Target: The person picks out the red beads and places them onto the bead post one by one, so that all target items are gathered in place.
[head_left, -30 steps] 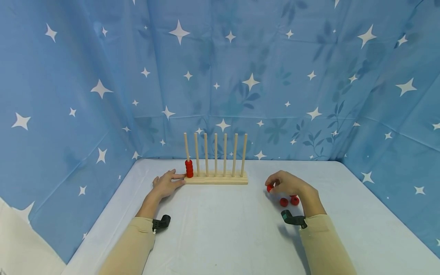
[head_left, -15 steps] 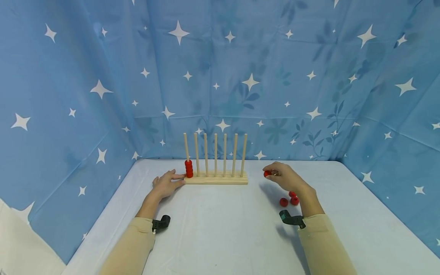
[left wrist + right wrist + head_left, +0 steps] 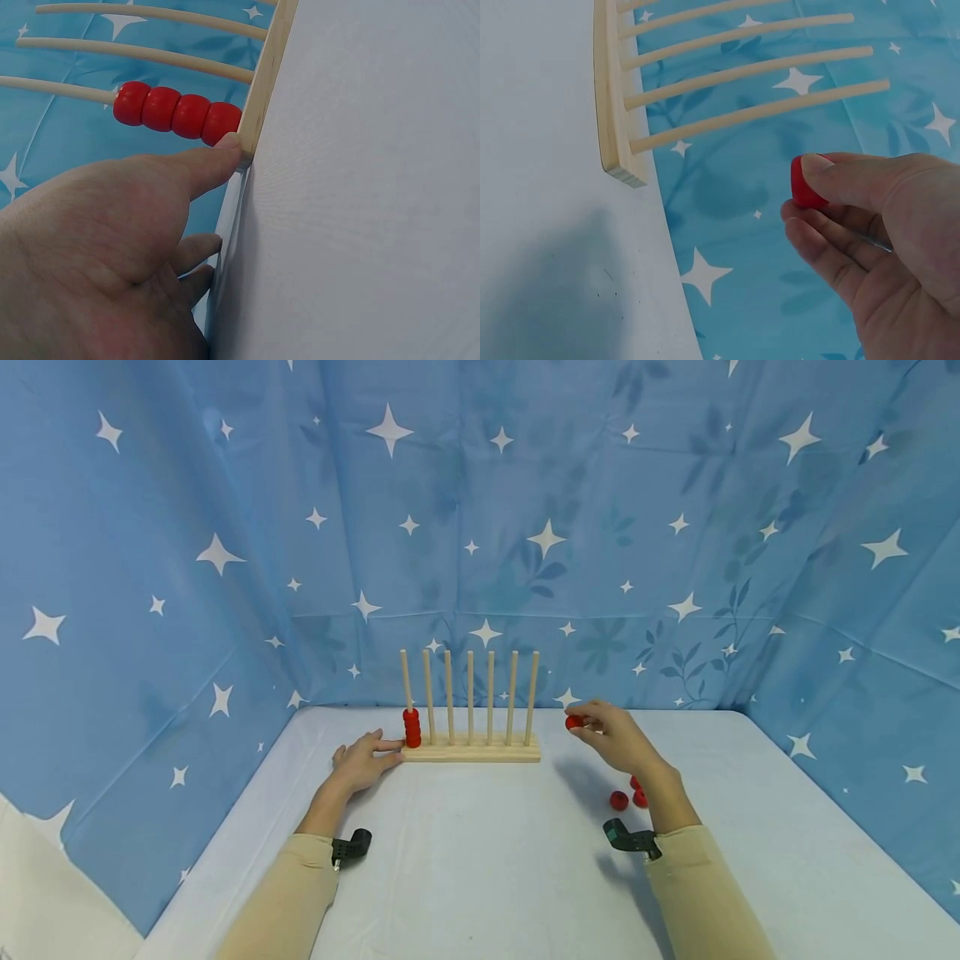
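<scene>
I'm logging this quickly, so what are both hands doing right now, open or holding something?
Left hand: open, touching the end of the wooden base.
Right hand: closed, pinching a red bead.

One wooden rack (image 3: 471, 755), near the far edge of the worktop (image 3: 480, 868); seven pegs (image 3: 470, 697) on it; eight red beads: four stacked beads (image 3: 412, 728) on the leftmost peg, one held bead (image 3: 574, 722), three loose beads (image 3: 618, 800) towards the right edge; two hands, left hand (image 3: 363, 764) and right hand (image 3: 618, 743)
</scene>
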`<state>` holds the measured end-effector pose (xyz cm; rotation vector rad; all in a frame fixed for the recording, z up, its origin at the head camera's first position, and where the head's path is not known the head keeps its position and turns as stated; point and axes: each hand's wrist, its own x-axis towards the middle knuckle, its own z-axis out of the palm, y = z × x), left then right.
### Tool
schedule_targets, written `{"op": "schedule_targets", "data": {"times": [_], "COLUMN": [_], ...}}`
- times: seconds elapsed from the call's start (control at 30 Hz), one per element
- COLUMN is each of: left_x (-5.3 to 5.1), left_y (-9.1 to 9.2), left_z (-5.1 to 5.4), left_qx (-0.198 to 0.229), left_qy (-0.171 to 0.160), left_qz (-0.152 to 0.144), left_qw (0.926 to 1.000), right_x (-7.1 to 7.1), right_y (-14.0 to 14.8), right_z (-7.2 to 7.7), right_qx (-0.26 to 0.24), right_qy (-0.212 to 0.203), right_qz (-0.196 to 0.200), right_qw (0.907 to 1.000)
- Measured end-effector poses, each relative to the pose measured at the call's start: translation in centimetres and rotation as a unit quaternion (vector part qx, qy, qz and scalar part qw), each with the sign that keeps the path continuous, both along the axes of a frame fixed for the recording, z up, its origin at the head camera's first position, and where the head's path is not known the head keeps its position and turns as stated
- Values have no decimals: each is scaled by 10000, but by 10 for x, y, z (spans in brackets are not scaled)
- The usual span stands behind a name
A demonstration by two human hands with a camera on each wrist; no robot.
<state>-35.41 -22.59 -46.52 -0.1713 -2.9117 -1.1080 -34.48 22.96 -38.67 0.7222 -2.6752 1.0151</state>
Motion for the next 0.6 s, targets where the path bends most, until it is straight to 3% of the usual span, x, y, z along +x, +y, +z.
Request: {"op": "schedule_targets", "data": {"times": [0.33, 0.6], "left_x": [-1, 0], "left_y": [-2, -1], "left_z": [0, -1], "left_qx": [-67, -49], "left_qy": [58, 35], "left_qz": [-24, -3], "left_qw": [10000, 10000], "right_x": [3, 2], "right_y": [-13, -23], "right_z": [4, 4], "right_qx": [-225, -288], "right_qy": [188, 725], "right_qz": [-153, 13], "right_qw": [9995, 9970]}}
